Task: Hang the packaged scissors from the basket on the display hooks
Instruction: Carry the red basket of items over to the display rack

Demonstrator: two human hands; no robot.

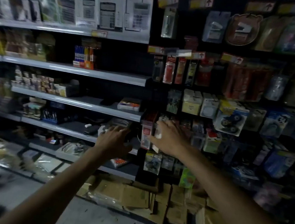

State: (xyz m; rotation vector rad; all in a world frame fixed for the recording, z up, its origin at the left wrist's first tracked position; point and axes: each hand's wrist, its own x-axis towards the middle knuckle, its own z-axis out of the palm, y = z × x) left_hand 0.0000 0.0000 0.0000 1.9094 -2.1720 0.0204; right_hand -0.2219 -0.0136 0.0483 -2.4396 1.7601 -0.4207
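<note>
Where the aisle runs dim and blurred, grey metal shelves (77, 71) fill the left side and a dark wall of hooks (165, 95) fills the right, with yellow price tags (201, 3) along its top. The grey floor (94, 216) lies below, and flattened cardboard (133, 193) is heaped against the foot of the display.

Boxed calculators (108, 15) stand on the top shelf, and a box of markers (84, 55) sits one shelf down. Rows of blister packs (231, 117) hang close together across the hook wall.

Both bare arms reach forward. The left hand (115, 141) is released, fingers spread, at the end of a lower shelf where it meets the hook wall. The right hand (169, 138) is just beside it, laid against a hanging pack (145, 135) with a red and white card at the left edge of the hooks. Its fingers cover the pack's right side, and in the blur I cannot tell whether they grasp it or only touch it. What the pack holds is too smeared to make out.
</note>
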